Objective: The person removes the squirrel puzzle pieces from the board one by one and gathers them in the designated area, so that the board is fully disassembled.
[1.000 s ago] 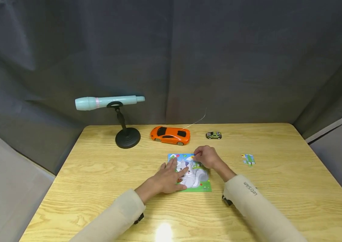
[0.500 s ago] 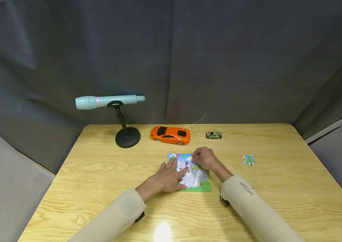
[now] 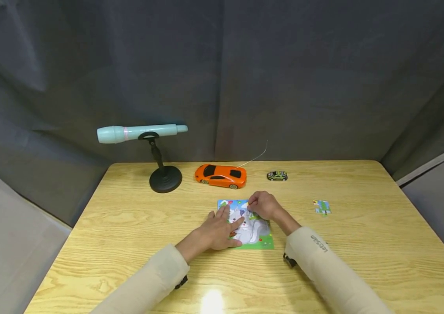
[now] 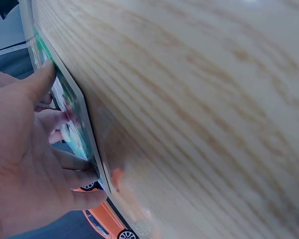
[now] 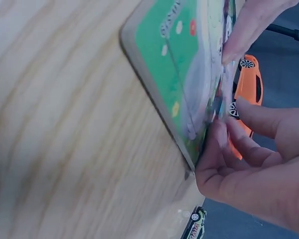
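Observation:
A square jigsaw puzzle with a grey-and-white cartoon animal lies on the table; its green lower strip fills much of the right wrist view. My left hand rests on the puzzle's left part with fingers spread, and the left wrist view shows the fingertips against it. Over the upper right part, my right hand pinches a small puzzle piece between thumb and finger, mostly covered by the fingers. Thumb and fingertips of that hand meet close to the puzzle's surface. A few joined puzzle pieces lie apart to the right.
Behind the puzzle stands an orange toy car with a thin wire rising from it. A small patterned toy car is to its right. Back left, a light blue microphone sits on a black stand. Dark curtain hangs behind the table.
My right hand has shifted slightly left over the puzzle's upper part, still pinching the piece. The left hand stays in place.

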Available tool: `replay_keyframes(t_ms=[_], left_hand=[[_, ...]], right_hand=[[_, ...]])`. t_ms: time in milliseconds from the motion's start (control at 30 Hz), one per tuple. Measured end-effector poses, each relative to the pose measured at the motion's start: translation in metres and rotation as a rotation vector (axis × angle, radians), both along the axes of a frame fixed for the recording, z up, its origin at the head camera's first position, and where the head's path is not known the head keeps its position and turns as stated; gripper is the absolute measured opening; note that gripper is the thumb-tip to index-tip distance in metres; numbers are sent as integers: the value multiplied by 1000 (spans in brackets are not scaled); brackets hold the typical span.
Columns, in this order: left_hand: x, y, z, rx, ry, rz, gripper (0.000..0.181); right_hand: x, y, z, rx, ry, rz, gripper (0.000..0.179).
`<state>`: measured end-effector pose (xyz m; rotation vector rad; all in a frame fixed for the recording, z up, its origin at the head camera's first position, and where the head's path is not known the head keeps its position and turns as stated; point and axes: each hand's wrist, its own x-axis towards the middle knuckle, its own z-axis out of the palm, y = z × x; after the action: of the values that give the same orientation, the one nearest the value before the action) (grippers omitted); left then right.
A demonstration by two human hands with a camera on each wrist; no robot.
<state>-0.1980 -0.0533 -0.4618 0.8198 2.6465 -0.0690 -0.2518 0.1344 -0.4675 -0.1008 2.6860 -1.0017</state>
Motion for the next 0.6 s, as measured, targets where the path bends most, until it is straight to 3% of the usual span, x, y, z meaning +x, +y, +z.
replay_keyframes(t_ms=[267, 600], left_hand=[[0, 1, 1, 4, 3, -7, 72], [0, 0, 2, 7, 1, -7, 72]], right_hand=[[0, -3, 2, -30, -5, -44, 17], [0, 9, 6, -185, 8, -2, 17]])
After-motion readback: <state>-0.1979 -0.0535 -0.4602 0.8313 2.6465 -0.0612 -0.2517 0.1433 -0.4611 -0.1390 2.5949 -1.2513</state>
